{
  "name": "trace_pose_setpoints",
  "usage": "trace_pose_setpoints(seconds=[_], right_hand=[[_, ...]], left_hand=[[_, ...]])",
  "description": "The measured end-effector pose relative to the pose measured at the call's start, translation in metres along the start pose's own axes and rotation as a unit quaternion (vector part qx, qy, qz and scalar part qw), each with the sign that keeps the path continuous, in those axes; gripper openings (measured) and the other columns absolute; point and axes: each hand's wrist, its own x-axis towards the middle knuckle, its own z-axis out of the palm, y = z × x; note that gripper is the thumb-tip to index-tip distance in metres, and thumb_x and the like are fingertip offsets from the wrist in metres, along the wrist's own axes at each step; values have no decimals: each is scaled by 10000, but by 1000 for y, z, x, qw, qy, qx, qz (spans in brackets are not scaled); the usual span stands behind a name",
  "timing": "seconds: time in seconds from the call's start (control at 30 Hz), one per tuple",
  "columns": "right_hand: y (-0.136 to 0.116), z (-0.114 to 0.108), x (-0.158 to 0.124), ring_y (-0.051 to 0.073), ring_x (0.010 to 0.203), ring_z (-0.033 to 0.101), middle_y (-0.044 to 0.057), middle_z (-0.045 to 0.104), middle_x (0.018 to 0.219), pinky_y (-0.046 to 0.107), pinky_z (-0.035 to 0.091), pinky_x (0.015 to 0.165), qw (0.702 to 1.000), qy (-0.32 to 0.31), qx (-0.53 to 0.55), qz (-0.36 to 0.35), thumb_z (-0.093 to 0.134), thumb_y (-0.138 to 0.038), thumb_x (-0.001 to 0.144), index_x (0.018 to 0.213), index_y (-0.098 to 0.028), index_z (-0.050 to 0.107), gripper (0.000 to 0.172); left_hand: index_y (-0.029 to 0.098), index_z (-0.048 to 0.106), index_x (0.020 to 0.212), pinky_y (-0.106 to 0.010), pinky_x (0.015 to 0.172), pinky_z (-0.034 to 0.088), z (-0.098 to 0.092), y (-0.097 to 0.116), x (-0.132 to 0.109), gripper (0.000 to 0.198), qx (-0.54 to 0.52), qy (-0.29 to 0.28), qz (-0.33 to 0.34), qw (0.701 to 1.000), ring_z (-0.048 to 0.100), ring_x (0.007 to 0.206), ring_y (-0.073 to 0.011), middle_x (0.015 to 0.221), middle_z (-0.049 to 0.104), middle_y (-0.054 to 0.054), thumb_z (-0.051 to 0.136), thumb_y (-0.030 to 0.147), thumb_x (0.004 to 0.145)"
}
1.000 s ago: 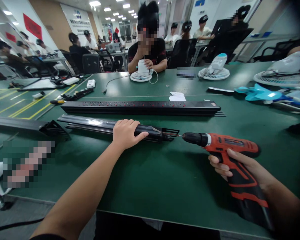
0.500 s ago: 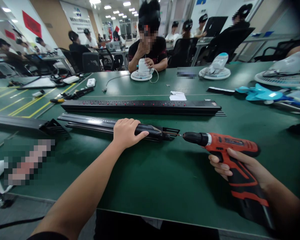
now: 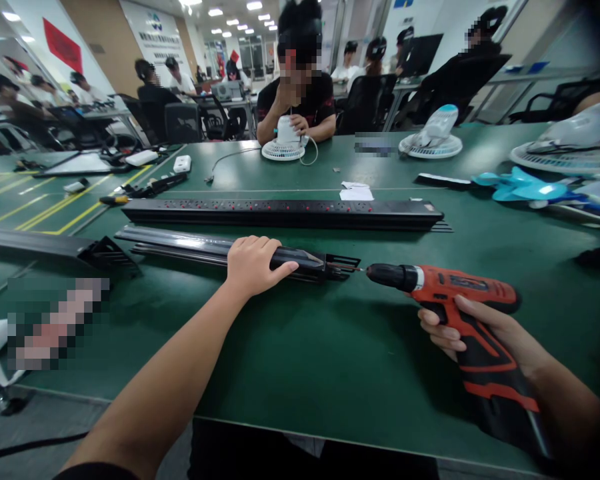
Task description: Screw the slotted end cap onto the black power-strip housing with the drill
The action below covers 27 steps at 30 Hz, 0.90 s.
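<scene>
My left hand (image 3: 253,265) lies over a long black bar (image 3: 190,244) with a glossy top, fingers wrapped across it and thumb along its side. At the bar's right end a slotted black end bracket (image 3: 344,262) sticks out. My right hand (image 3: 515,337) grips a red and black cordless drill (image 3: 467,285) by its handle. The drill is level, with its chuck pointing left and its thin bit at the bracket end of the bar. Whether the bit touches a screw there is too small to tell.
Behind the bar lies a long black power strip (image 3: 280,215) with red dots. Another black bar (image 3: 35,245) is at the left. Across the green table (image 3: 305,373), a person (image 3: 325,100) handles a white fan (image 3: 283,148). Blue fan blades (image 3: 527,187) lie at the right.
Both hands, the drill and the black bar stay almost exactly in place. Only very slight shifts show.
</scene>
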Motion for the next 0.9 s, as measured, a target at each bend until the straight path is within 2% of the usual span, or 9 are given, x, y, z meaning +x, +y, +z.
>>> trace_pose_setpoints(seconds=[0.9], right_hand=[[-2, 2, -1, 87, 431, 334, -46, 433, 512, 208, 349, 359, 1000, -14, 6, 2, 507, -522, 628, 753, -218, 554, 332]], left_hand=[[233, 760, 1038, -472, 913, 484, 1, 0, 1, 608, -11, 6, -1, 1000, 706, 944, -319, 965, 787, -91, 460, 757, 975]])
